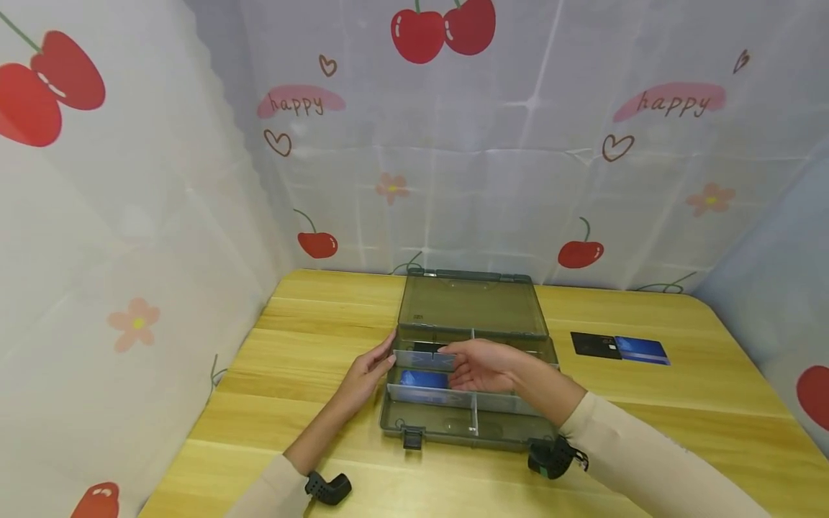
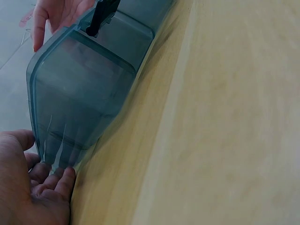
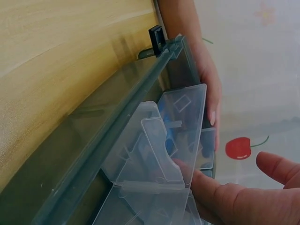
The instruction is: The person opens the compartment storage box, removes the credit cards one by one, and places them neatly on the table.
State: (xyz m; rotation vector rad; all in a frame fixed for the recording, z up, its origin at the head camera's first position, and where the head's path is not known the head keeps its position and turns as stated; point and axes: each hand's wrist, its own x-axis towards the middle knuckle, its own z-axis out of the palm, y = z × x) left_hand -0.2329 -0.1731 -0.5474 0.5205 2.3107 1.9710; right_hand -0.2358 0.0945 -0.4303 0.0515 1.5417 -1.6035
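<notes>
A translucent grey-green divided plastic box (image 1: 430, 417) lies open on the table, its lid folded back. My left hand (image 1: 363, 374) rests against the box's left side, fingers fairly straight along the outer wall; the left wrist view shows the same hand (image 2: 42, 187). Over the compartments reaches my right hand (image 1: 486, 363), fingertips near a black card (image 1: 426, 347) in a left rear compartment. In the right wrist view its thumb (image 3: 276, 168) stands apart from the fingers, which are partly hidden by clear dividers (image 3: 185, 122). A blue card (image 1: 421, 379) lies in the left compartment in front.
To the right of the box, another black card (image 1: 592, 344) and another blue card (image 1: 641, 350) lie side by side on the wooden table (image 1: 686, 410). Latches (image 1: 412, 437) stick out from the box's front. A cherry-printed curtain (image 1: 453, 187) surrounds the table.
</notes>
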